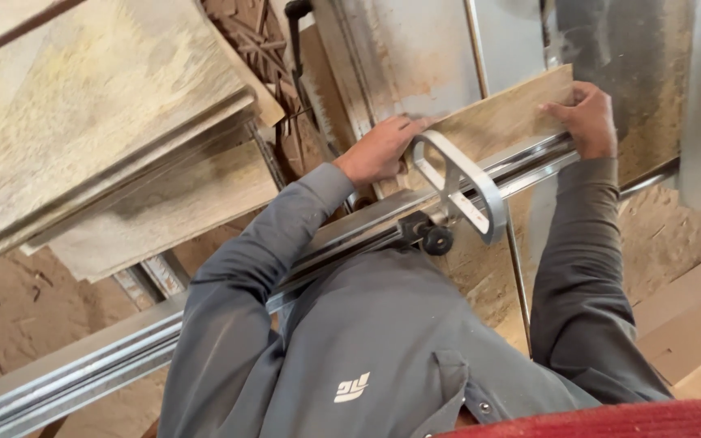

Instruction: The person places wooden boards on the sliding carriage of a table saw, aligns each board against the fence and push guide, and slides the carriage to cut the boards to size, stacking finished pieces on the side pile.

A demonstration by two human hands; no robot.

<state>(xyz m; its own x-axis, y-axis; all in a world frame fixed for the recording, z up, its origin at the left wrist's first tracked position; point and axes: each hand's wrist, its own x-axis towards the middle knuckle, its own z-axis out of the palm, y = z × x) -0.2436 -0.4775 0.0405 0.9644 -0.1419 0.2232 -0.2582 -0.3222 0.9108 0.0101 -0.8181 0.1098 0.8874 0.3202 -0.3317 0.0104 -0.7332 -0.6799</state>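
- Your left hand (379, 150) lies on the near left end of the wooden board (501, 122), fingers stretched over its corner and pressing down rather than wrapped around it.
- Your right hand (590, 120) clasps the board's right end, fingers hooked over the far edge with the thumb side along the near edge.
- The board is a pale, greyish-tan plank with faint grain and a dusty face; it lies flat on the saw table (440, 57), tilted across the view, its long near edge tight against the metal fence rail (326, 243).
- Just beside your left hand, a curved, flat aluminium handle bracket (460, 182) rises from the rail, and a black knob (437, 240) sits at its base.
- The rail is a long bright extrusion with grooves running from lower left up to your right wrist.
- Your grey long sleeves (578, 284) frame the rail; a small white emblem (351, 388) sits on the chest of the shirt, low in the middle of the view.
- Up left, a stack of pale sheet panels (99, 122) leans over the table, well apart from the board.
- Behind that stack stands a dark carved wooden panel (261, 49).
- Sawdust (667, 235) coats the surface to the right of your right forearm.
- A red strip (610, 418) crosses the bottom right corner.
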